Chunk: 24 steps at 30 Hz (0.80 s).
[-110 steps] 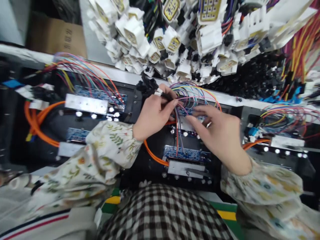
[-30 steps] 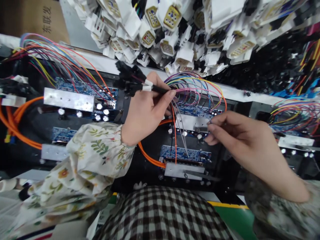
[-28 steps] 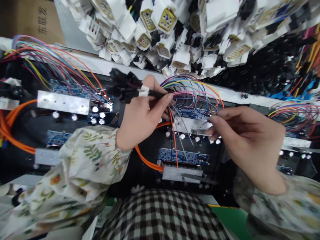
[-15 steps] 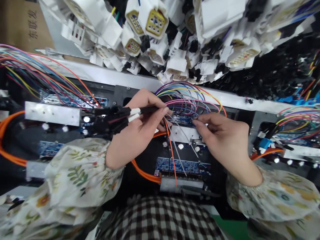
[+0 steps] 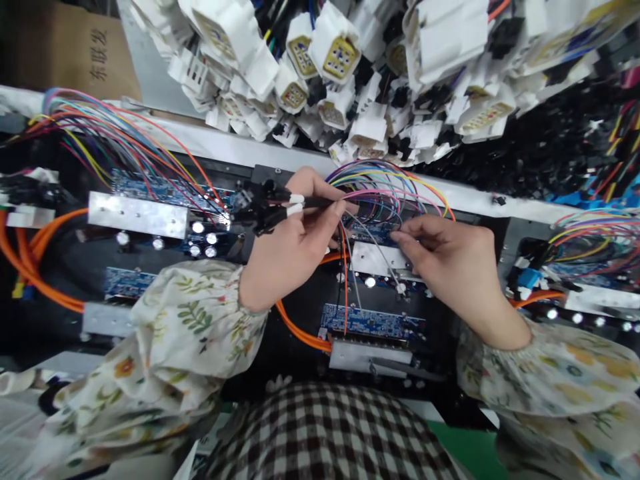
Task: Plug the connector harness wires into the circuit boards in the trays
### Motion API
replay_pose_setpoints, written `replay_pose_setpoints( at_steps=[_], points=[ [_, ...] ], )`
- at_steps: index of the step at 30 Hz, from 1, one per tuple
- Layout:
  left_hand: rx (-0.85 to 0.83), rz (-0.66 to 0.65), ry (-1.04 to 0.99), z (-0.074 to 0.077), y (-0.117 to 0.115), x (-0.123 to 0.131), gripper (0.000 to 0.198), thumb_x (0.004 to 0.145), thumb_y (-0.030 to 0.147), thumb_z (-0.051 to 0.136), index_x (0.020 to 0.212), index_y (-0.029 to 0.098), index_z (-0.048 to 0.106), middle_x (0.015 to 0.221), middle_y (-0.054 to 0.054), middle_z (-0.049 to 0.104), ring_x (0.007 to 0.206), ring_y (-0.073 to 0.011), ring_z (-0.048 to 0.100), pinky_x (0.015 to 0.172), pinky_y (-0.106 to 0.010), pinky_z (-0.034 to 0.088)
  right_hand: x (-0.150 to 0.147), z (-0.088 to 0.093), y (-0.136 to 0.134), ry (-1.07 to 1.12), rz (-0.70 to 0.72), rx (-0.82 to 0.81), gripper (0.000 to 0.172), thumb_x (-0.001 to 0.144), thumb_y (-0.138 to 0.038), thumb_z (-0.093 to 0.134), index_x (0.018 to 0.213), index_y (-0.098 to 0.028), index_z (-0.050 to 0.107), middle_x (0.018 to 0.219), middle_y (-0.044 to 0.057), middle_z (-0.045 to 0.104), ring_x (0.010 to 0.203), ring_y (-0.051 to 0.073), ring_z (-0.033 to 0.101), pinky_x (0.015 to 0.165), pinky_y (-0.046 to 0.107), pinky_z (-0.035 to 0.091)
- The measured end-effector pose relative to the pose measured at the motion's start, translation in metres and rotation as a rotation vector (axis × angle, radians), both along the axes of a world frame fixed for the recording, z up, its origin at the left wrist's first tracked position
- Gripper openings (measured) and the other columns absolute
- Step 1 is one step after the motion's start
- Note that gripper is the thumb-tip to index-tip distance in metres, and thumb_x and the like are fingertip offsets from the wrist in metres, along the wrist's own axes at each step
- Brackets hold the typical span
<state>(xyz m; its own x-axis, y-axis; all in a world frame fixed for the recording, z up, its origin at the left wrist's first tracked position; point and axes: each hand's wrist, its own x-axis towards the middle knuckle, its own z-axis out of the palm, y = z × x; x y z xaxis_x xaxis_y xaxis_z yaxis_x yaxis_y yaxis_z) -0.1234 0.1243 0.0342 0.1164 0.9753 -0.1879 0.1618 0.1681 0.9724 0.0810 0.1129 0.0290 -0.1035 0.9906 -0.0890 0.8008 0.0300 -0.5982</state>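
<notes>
My left hand (image 5: 290,247) is closed around a wire harness (image 5: 270,205), whose black-sleeved ends with white bands stick out to the left. Loose orange, black and grey wires (image 5: 346,287) hang down from under its fingertips. Thumb and forefinger of my right hand (image 5: 455,267) pinch a thin wire (image 5: 399,219) close over a blue circuit board (image 5: 373,231); its tip is hidden by the fingers. Coloured wires (image 5: 395,175) arch between the harness and this board. A silver metal bar (image 5: 375,257) runs along the board's near side.
White connectors (image 5: 335,57) are heaped at the back, behind a metal rail (image 5: 230,152). Another wired board (image 5: 150,190) lies to the left, with more wired units on the right. Nearer me is a second blue board (image 5: 375,320). Thick orange cables (image 5: 300,333) curve beside it.
The view has shifted, so the bench and connectors on the left appear farther right. My left hand with the harness sits slightly closer to my right hand, which keeps its pinch over the board.
</notes>
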Motion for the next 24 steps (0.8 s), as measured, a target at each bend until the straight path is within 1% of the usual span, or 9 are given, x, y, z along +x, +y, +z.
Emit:
replay_pose_setpoints(
  at_steps=[3,6,10,13,15,17,20,22,24],
  points=[
    [-0.004,-0.001,0.027,0.001,0.000,0.000,0.011,0.088,0.032,0.058,0.087,0.023,0.052,0.088,0.000,0.071,0.069,-0.0136,0.069,0.051,-0.021,0.058,0.001,-0.002,-0.002,0.021,-0.052,0.002,0.008,0.078,-0.026,0.063,0.076,-0.019,0.068,0.062,-0.001,0.066,0.047,0.009,0.055,0.048,0.023,0.041],
    [0.010,0.020,0.093,0.003,0.000,0.000,0.009,0.088,0.030,0.058,0.088,0.022,0.053,0.088,0.000,0.071,0.065,-0.0119,0.068,0.053,-0.020,0.058,0.000,-0.002,-0.003,0.036,-0.037,-0.011,0.008,0.078,-0.025,0.064,0.075,-0.019,0.068,0.061,-0.002,0.066,0.045,0.009,0.054,0.047,0.023,0.041],
    [0.011,-0.003,0.076,0.005,-0.001,0.000,0.010,0.089,0.030,0.055,0.088,0.021,0.053,0.088,0.000,0.071,0.068,-0.0119,0.069,0.058,-0.020,0.059,0.000,-0.003,-0.002,0.028,-0.043,0.018,0.007,0.078,-0.026,0.064,0.077,-0.020,0.068,0.061,-0.002,0.067,0.045,0.009,0.055,0.045,0.023,0.041],
    [0.006,-0.001,0.061,0.003,-0.001,0.000,0.010,0.090,0.031,0.054,0.089,0.022,0.052,0.089,0.000,0.071,0.071,-0.0125,0.069,0.060,-0.021,0.059,0.001,-0.001,0.000,-0.002,0.019,0.012,0.006,0.079,-0.025,0.063,0.076,-0.021,0.067,0.059,-0.003,0.066,0.041,0.009,0.051,0.043,0.023,0.038],
    [0.000,0.010,0.055,0.001,-0.001,0.000,0.010,0.090,0.031,0.054,0.089,0.022,0.052,0.089,0.000,0.071,0.070,-0.0125,0.069,0.057,-0.020,0.058,0.003,0.003,0.001,-0.032,0.073,0.007,0.007,0.080,-0.025,0.063,0.074,-0.022,0.066,0.054,-0.004,0.063,0.038,0.008,0.046,0.040,0.024,0.034],
    [0.001,0.015,0.054,0.000,0.000,0.000,0.010,0.090,0.031,0.055,0.088,0.021,0.052,0.089,0.000,0.071,0.069,-0.0119,0.069,0.054,-0.019,0.057,0.002,0.010,0.000,-0.097,0.099,0.072,0.012,0.080,-0.028,0.065,0.070,-0.021,0.066,0.050,-0.004,0.061,0.037,0.008,0.047,0.040,0.025,0.032],
    [-0.020,0.012,0.040,-0.001,0.001,-0.001,0.012,0.089,0.032,0.055,0.090,0.021,0.051,0.087,0.000,0.071,0.064,-0.0108,0.068,0.051,-0.018,0.055,-0.009,0.021,-0.003,-0.149,0.097,0.218,0.018,0.079,-0.036,0.066,0.073,-0.019,0.067,0.053,-0.001,0.062,0.041,0.011,0.052,0.041,0.027,0.033],
    [-0.058,-0.006,-0.017,0.000,0.003,-0.002,0.013,0.089,0.033,0.054,0.091,0.021,0.049,0.086,0.000,0.071,0.060,-0.0102,0.066,0.050,-0.018,0.055,-0.022,0.024,-0.005,-0.099,0.140,0.240,0.015,0.082,-0.033,0.063,0.082,-0.019,0.067,0.060,0.001,0.066,0.045,0.013,0.055,0.044,0.027,0.036],
    [-0.102,-0.032,-0.097,0.001,0.005,-0.003,0.014,0.089,0.032,0.054,0.090,0.020,0.048,0.086,-0.001,0.072,0.058,-0.0091,0.065,0.050,-0.018,0.055,-0.036,0.021,-0.006,-0.040,0.191,0.231,0.011,0.084,-0.026,0.058,0.087,-0.020,0.067,0.067,0.002,0.068,0.051,0.014,0.059,0.047,0.027,0.039]
  ],
)
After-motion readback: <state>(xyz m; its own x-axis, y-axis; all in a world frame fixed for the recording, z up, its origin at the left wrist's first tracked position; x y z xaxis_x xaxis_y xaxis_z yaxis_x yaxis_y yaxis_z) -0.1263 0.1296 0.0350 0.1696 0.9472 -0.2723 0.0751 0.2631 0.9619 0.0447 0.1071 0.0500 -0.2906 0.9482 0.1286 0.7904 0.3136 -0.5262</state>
